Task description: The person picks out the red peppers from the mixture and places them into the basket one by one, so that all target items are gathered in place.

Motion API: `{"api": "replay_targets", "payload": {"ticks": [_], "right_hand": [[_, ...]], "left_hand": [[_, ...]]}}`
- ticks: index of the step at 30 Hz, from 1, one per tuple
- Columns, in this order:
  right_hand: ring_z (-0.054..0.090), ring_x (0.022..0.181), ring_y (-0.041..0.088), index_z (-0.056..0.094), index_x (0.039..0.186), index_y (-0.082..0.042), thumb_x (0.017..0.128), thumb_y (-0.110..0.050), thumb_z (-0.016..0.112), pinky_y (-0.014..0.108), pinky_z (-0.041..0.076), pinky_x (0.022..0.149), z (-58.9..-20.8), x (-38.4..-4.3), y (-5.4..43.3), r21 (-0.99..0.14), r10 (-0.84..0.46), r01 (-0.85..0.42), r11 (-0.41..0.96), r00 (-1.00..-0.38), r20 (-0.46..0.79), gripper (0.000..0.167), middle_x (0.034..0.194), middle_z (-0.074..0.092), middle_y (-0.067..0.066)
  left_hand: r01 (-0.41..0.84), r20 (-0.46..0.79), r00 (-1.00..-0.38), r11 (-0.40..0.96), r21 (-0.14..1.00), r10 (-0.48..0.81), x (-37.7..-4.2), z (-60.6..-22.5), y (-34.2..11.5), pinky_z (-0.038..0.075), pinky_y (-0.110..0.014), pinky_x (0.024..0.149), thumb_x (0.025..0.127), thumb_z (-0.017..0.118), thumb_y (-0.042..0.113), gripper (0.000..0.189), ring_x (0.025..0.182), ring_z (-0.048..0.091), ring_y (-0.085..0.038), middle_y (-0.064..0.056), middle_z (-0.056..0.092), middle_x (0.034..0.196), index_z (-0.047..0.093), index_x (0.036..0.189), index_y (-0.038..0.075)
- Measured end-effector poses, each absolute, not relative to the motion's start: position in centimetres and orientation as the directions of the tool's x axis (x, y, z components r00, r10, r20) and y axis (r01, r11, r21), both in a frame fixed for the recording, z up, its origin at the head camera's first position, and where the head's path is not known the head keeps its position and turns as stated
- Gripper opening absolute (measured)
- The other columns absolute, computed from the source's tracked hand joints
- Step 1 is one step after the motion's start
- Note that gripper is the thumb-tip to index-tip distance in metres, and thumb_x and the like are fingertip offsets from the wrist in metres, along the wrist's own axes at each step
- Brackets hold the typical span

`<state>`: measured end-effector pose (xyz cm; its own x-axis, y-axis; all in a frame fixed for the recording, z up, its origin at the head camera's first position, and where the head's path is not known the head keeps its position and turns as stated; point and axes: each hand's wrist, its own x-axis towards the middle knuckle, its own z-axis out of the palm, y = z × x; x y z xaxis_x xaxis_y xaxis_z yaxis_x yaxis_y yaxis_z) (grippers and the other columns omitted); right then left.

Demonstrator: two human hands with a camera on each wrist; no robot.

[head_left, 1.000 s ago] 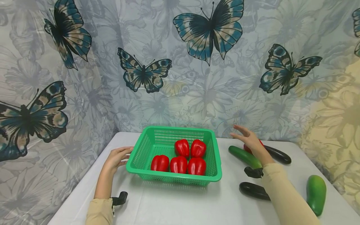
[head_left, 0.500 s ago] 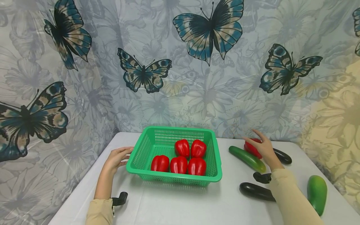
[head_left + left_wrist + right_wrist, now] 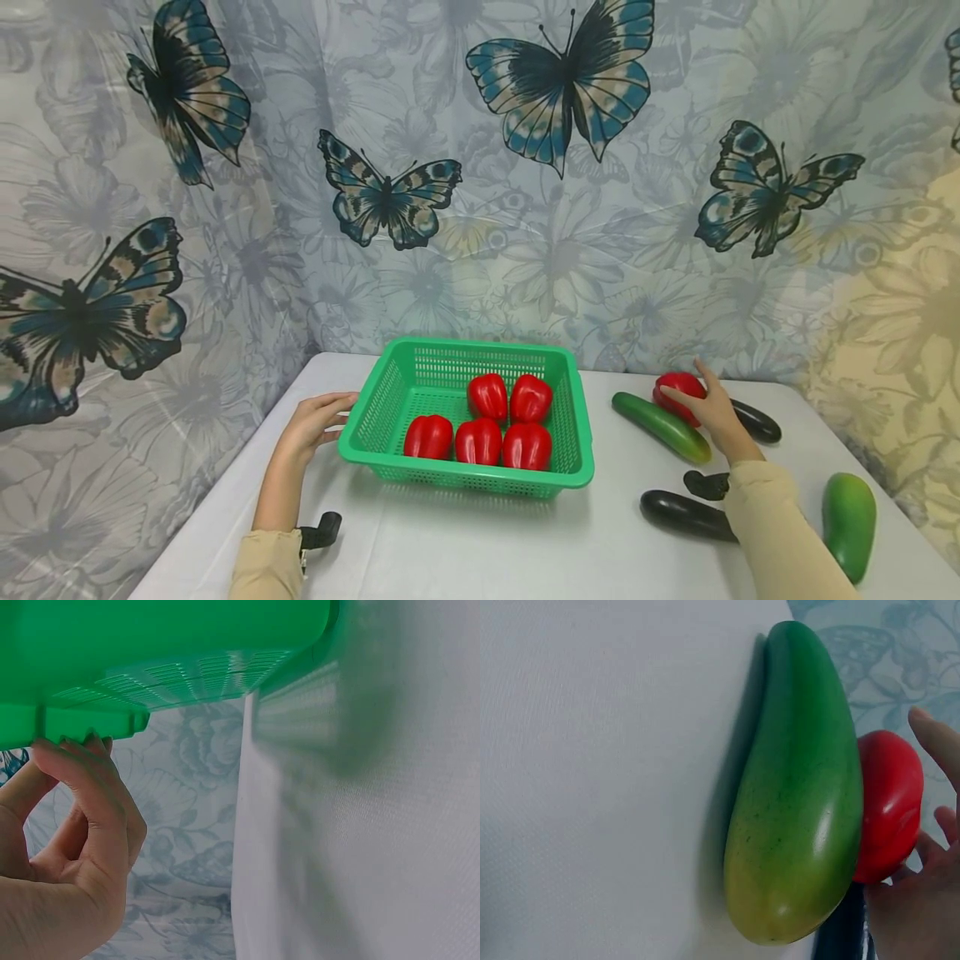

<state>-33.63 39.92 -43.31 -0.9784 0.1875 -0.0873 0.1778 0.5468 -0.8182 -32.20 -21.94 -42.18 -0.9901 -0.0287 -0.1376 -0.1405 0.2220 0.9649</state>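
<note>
My left hand [image 3: 311,427] is beside the green plastic basket [image 3: 354,425], fingers lightly bent. In the left wrist view its fingertips touch the basket's rim [image 3: 82,724]. Several red bell peppers [image 3: 477,442] lie inside the basket. At the back right, my right hand [image 3: 716,412] reaches around another red bell pepper [image 3: 678,396], thumb in front and fingers spread behind it. In the right wrist view a gap shows between the raised finger [image 3: 934,742] and that pepper [image 3: 889,802]. A cucumber [image 3: 799,795] lies right against the pepper's left side, partly covering it there.
A dark eggplant [image 3: 757,422] lies behind the right hand, and a second eggplant [image 3: 682,512] lies nearer, partly under the right forearm. A plump green fruit [image 3: 849,525] lies at the table's right edge. Butterfly-patterned cloth [image 3: 555,250] stands behind the white table [image 3: 465,542].
My right hand has moved right from beside the cucumber to the red bell pepper and lowered around it. The left hand and basket have stayed in place.
</note>
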Motion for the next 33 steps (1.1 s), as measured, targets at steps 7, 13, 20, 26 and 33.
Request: {"api": "replay_targets", "payload": {"ticks": [7, 13, 20, 26, 33], "right_hand": [[0.011, 0.140, 0.059, -0.012, 0.155, -0.012, 0.097, -0.048, 0.052, 0.069, 0.027, 0.111, -43.7, -33.5, 40.4, -0.791, 0.155, 0.207, 0.576, -0.977, -0.143, 0.093, 0.156, -0.001, 0.036], [0.013, 0.140, 0.058, -0.011, 0.154, -0.005, 0.098, -0.050, 0.049, 0.068, 0.026, 0.112, -43.1, -32.9, 40.0, -0.777, 0.182, 0.232, 0.585, -0.971, -0.153, 0.094, 0.155, 0.003, 0.038], [0.014, 0.140, 0.058, -0.009, 0.152, 0.004, 0.099, -0.039, 0.046, 0.067, 0.025, 0.112, -42.8, -32.9, 40.0, -0.757, 0.200, 0.234, 0.610, -0.970, -0.138, 0.088, 0.154, 0.004, 0.040], [0.010, 0.141, 0.059, -0.009, 0.151, 0.005, 0.097, -0.026, 0.049, 0.069, 0.019, 0.114, -43.1, -32.7, 40.6, -0.756, 0.183, 0.211, 0.620, -0.975, -0.122, 0.086, 0.153, 0.001, 0.040], [0.014, 0.141, 0.058, -0.009, 0.151, 0.007, 0.096, -0.033, 0.059, 0.067, 0.022, 0.114, -44.0, -32.3, 41.1, -0.770, 0.178, 0.165, 0.617, -0.982, -0.067, 0.096, 0.152, 0.007, 0.042]], "left_hand": [[-0.139, -0.135, -0.990, 0.228, 0.964, -0.031, -32.3, -42.3, -22.0, 0.057, -0.025, 0.075, 0.095, 0.065, 0.035, 0.054, 0.083, 0.066, -0.004, 0.014, 0.067, 0.096, 0.056, 0.134, -0.001], [-0.143, -0.139, -0.990, 0.234, 0.962, -0.033, -32.3, -42.3, -21.9, 0.057, -0.025, 0.076, 0.094, 0.065, 0.036, 0.055, 0.083, 0.066, -0.005, 0.012, 0.068, 0.097, 0.056, 0.134, -0.001], [-0.147, -0.143, -0.989, 0.235, 0.961, -0.036, -32.3, -42.3, -21.9, 0.057, -0.026, 0.077, 0.094, 0.065, 0.037, 0.055, 0.083, 0.066, -0.005, 0.011, 0.068, 0.098, 0.056, 0.134, 0.000], [-0.144, -0.140, -0.990, 0.225, 0.964, -0.033, -32.2, -42.3, -21.9, 0.057, -0.026, 0.077, 0.094, 0.065, 0.036, 0.055, 0.083, 0.066, -0.005, 0.012, 0.068, 0.098, 0.056, 0.134, 0.000], [-0.142, -0.138, -0.990, 0.227, 0.963, -0.034, -32.2, -42.2, -21.9, 0.057, -0.025, 0.077, 0.094, 0.065, 0.037, 0.056, 0.084, 0.066, -0.005, 0.011, 0.068, 0.098, 0.056, 0.134, 0.000]]}}
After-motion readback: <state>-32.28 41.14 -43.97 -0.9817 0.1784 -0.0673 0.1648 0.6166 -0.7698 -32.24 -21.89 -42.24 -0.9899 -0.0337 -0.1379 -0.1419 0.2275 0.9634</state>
